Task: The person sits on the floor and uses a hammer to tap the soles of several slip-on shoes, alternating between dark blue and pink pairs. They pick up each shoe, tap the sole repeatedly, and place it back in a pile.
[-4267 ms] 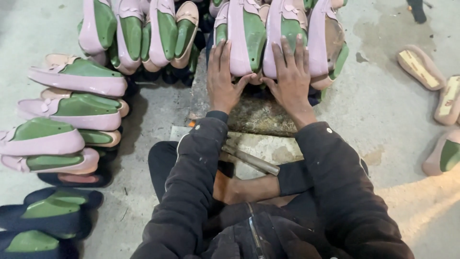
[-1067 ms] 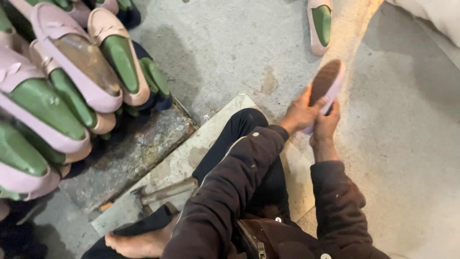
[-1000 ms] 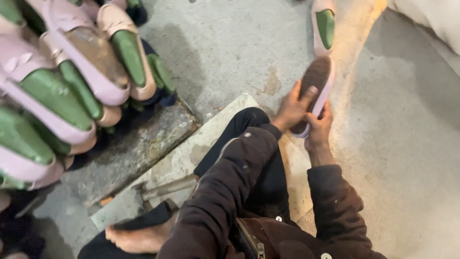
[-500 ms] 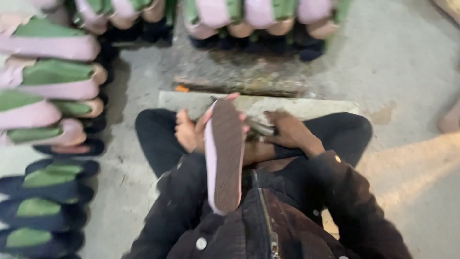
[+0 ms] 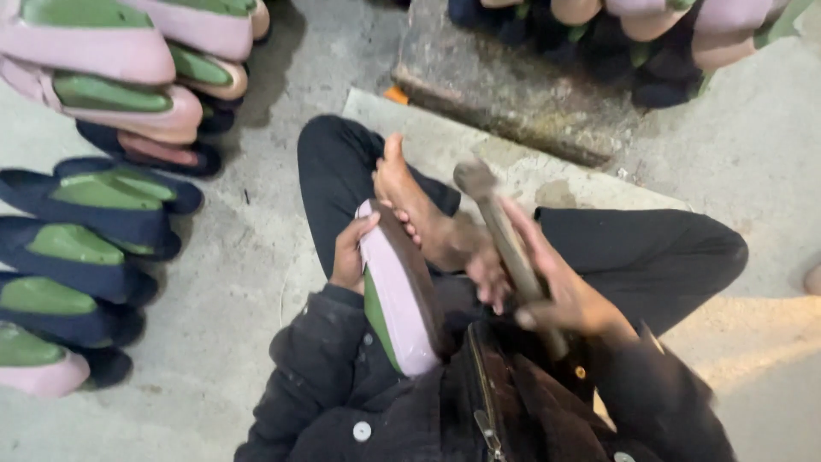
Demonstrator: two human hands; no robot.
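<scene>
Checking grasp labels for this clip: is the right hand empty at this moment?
No, the right hand is wrapped around the handle of a hammer, while the left hand grips a pink shoe held on the lap.

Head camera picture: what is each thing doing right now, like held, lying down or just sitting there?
Pink shoe: held on edge in the lap, sole up.
Left hand: gripping the pink shoe's side.
Hammer: lifted, blurred.
Right hand: closed around the hammer's handle.
Bare foot: resting beside the shoe.
Navy shoes: lying in a row on the floor.
Stone block: lying flat, nothing on it.
</scene>
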